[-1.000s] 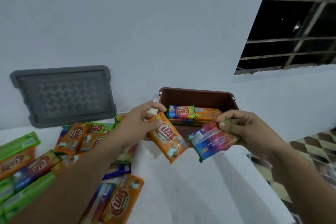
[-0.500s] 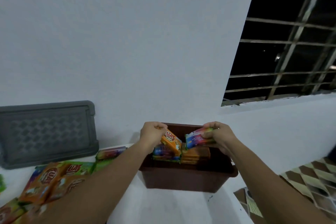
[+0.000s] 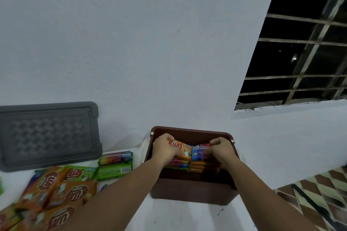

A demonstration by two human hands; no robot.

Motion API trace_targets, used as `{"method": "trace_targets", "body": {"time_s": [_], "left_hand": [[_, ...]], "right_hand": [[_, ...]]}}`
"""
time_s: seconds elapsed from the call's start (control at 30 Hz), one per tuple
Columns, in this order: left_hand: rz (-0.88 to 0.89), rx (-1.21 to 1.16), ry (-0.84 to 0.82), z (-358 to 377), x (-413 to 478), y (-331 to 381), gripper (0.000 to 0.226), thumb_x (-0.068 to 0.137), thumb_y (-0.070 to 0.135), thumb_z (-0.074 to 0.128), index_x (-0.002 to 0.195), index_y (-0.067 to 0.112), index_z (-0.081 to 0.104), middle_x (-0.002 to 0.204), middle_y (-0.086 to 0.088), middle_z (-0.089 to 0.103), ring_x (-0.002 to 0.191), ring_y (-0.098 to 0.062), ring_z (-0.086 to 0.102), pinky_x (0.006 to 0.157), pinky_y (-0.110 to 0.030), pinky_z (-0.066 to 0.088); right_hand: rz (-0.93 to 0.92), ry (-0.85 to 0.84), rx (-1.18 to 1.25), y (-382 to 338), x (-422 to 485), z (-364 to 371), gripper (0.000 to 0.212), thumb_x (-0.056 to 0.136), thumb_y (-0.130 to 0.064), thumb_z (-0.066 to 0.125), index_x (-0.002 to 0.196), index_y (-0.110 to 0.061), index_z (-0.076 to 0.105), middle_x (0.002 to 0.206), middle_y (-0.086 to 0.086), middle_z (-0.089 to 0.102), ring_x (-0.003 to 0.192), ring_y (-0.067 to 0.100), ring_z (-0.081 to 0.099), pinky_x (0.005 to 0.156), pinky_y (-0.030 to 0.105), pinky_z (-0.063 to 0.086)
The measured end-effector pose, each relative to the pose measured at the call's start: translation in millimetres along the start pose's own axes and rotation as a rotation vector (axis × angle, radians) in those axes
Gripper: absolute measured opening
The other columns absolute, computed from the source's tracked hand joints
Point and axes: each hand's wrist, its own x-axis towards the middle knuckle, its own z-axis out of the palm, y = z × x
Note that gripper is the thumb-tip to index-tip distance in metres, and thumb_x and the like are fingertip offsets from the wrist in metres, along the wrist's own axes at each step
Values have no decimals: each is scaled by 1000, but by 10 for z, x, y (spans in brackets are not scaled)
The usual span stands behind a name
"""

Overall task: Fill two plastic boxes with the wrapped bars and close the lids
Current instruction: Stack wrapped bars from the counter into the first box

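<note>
A brown plastic box (image 3: 193, 191) stands open on the white ledge against the wall. Inside it are two stacks of wrapped bars (image 3: 203, 167). My left hand (image 3: 164, 148) grips an orange wrapped bar (image 3: 181, 149) and holds it on top of the left stack. My right hand (image 3: 220, 149) grips a blue and red wrapped bar (image 3: 200, 151) over the right stack. Both hands are inside the box. A grey lid (image 3: 48, 134) leans on the wall at the left.
Several loose wrapped bars, orange (image 3: 56, 191) and green (image 3: 114, 170), lie on the white ledge (image 3: 178, 215) left of the box. A barred window (image 3: 304, 47) opens at the upper right. Patterned floor tiles (image 3: 323, 199) show below the ledge's right edge.
Both hands have moved forward and down into the brown box, each carrying its bar onto the stacks. The camera has tilted up and closer to the box.
</note>
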Motion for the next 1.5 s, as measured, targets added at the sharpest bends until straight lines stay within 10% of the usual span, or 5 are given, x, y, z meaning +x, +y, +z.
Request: {"method": "trace_targets", "body": {"time_s": [0.23, 0.93, 1.17, 1.5], "left_hand": [[71, 154, 39, 36, 0, -37, 46, 70, 24, 83, 106, 20, 54, 115, -3, 58, 102, -16, 55, 82, -28, 50], [152, 541, -35, -48, -150, 92, 56, 77, 44, 71, 123, 15, 57, 120, -9, 61, 104, -24, 60, 84, -33, 50], [354, 367, 73, -366, -691, 79, 33, 84, 36, 67, 113, 21, 64, 111, 2, 63, 100, -15, 59, 82, -26, 49], [471, 55, 385, -831, -1682, -969, 15, 83, 27, 61, 87, 16, 70, 89, 9, 64, 88, -3, 58, 75, -5, 44]], "right_hand": [[-124, 72, -271, 26, -74, 72, 42, 78, -4, 73, 115, -11, 54, 118, 8, 59, 109, 22, 56, 73, 22, 44], [-274, 3, -770, 31, -391, -41, 36, 87, -23, 64, 119, -8, 58, 111, 12, 67, 98, 26, 64, 83, 33, 52], [-446, 124, -684, 61, -873, -200, 26, 88, -22, 64, 113, -13, 63, 109, 5, 66, 83, 14, 54, 73, 24, 42], [-757, 185, -417, 378, -1578, 369, 24, 90, -10, 62, 113, -15, 64, 129, 3, 51, 118, 12, 45, 95, 16, 32]]}}
